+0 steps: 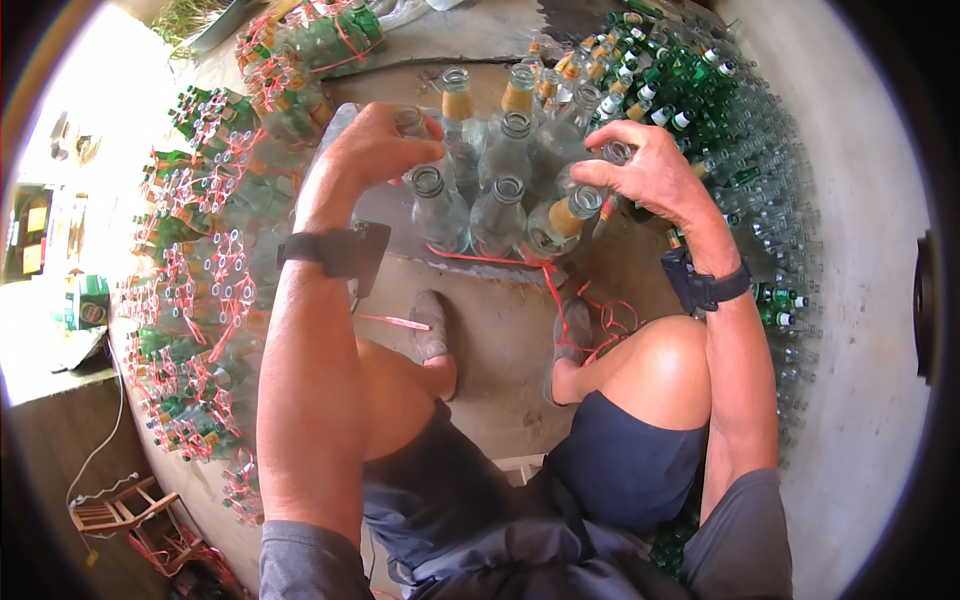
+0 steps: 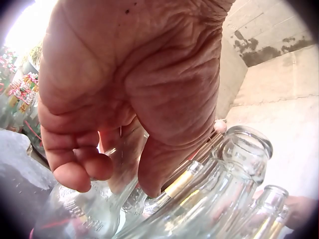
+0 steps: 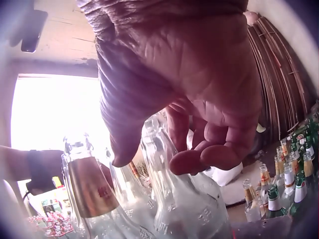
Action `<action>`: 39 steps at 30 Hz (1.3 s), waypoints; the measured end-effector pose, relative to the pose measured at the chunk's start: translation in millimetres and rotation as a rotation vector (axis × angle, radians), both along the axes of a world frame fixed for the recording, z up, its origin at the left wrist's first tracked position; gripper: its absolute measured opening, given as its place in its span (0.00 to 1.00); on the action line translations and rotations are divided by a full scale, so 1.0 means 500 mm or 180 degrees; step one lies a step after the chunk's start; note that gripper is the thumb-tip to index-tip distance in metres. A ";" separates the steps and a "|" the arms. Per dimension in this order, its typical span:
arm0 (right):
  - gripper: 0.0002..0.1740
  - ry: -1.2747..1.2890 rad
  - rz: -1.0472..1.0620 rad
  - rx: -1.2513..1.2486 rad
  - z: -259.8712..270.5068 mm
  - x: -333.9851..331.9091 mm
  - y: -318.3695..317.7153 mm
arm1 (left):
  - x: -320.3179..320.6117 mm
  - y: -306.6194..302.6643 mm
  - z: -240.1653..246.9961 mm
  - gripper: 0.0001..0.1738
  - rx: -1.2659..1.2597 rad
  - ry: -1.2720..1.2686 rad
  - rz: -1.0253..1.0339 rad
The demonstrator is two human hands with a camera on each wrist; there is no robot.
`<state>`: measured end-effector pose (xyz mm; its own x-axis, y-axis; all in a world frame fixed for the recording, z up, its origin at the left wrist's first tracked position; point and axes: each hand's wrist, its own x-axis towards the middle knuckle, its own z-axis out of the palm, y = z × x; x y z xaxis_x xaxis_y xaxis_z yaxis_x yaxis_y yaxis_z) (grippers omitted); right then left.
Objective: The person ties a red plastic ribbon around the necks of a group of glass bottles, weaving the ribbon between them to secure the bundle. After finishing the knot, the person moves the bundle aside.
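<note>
Clear glass bottles stand upright in a close cluster on a low grey slab (image 1: 500,268). My left hand (image 1: 378,145) curls around the neck of a clear glass bottle (image 1: 409,120) at the cluster's left side. On the opposite side, my right hand (image 1: 650,170) has thumb and fingers around another clear bottle's neck (image 3: 155,137). Between the hands are more bottles, among them a front bottle (image 1: 427,205) and a gold-necked bottle (image 1: 566,222). Red string (image 1: 480,258) runs low along the cluster's front, with its loose end (image 1: 605,325) trailing by the right foot.
Bundles of bottles tied with red string (image 1: 215,270) line the left side. Many loose green bottles (image 1: 650,75) and clear ones crowd the right, along a pale wall (image 1: 860,300). A small wooden stool (image 1: 125,508) lies at lower left. My feet (image 1: 432,325) flank the floor before the slab.
</note>
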<state>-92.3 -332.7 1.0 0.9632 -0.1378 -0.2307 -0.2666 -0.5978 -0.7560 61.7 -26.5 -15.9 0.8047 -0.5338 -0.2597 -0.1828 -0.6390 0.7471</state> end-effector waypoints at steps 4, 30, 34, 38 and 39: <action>0.28 -0.0882 0.0319 -0.0737 0.043 -0.006 -0.008 | -0.003 0.001 0.008 0.19 0.0014 0.0095 0.0052; 0.19 -0.0984 0.0890 -0.1579 0.060 0.109 0.166 | -0.009 -0.012 0.011 0.20 0.0509 -0.0037 0.0152; 0.18 -0.1086 0.0829 -0.1622 0.062 0.111 0.176 | -0.009 -0.015 0.018 0.20 0.0622 -0.0001 0.0128; 0.18 -0.1040 0.0826 -0.1635 0.062 0.114 0.186 | -0.007 -0.012 0.016 0.25 0.0308 0.0037 0.0079; 0.18 -0.1117 0.0823 -0.1590 0.055 0.117 0.187 | -0.007 -0.012 0.017 0.25 0.0323 0.0038 0.0061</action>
<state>-33.8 -239.3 28.6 0.9860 0.0989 0.1346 0.1442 -0.9107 -0.3870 58.3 -32.7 -7.5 0.8111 -0.4888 -0.3212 -0.1615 -0.7149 0.6804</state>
